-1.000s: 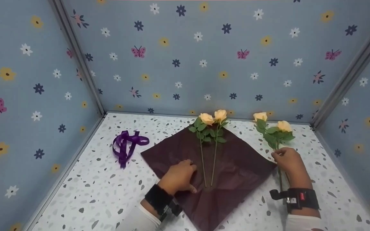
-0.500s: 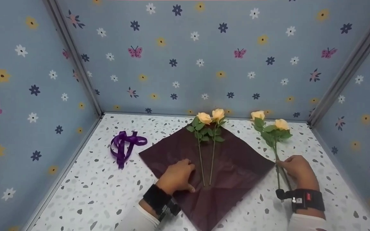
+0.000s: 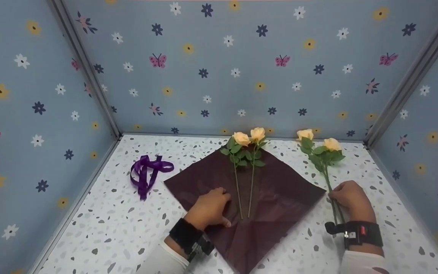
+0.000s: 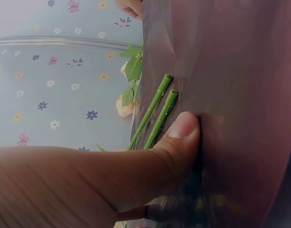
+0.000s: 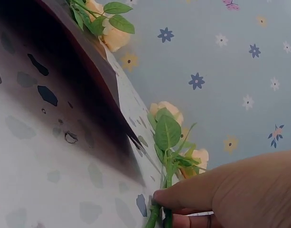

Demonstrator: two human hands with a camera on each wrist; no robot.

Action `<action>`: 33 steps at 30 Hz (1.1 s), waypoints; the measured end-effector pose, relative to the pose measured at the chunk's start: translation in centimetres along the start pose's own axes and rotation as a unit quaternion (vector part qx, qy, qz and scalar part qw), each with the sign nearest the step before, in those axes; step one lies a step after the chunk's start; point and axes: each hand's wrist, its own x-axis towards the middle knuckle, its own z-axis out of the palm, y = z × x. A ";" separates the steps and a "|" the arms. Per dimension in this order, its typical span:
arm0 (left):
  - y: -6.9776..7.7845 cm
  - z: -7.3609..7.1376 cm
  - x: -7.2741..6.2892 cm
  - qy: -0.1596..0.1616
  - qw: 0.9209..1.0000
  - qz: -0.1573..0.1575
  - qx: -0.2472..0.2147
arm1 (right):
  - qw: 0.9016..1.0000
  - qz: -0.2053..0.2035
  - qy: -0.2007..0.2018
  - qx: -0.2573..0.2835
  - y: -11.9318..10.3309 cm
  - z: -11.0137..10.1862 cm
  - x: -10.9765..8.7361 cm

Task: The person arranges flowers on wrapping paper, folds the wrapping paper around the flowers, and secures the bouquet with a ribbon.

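My left hand (image 3: 208,207) rests on a sheet of dark maroon wrapping paper (image 3: 280,194), its thumb (image 4: 178,135) apart from the fingers. Just right of that hand, two cream-yellow roses (image 3: 249,137) lie on the sheet with their stems pointing toward me. The cut stem ends (image 4: 165,88) show close to the thumb in the left wrist view. Beside the sheet's right corner, my right hand (image 3: 352,198) pinches the stems (image 5: 155,214) of two more cream roses (image 3: 318,140). Their blooms point toward the back wall, and the lower stems pass partly behind the wrist strap.
A loosely looped purple ribbon (image 3: 146,173) lies left of the paper on the speckled white tabletop (image 3: 116,224). Flower-and-butterfly patterned panels (image 3: 238,68) enclose the back and both sides. In the right wrist view the paper's edge (image 5: 95,71) stands up off the table.
My right hand has slid down the stems toward me, away from the blooms. The left hand stays in place on the paper, and the head view has shifted slightly.
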 end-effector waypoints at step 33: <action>0.0 0.0 0.0 -0.003 1.000 -0.005 -0.010 | 0.997 0.040 -0.004 0.062 -0.9 -2.0 -0.3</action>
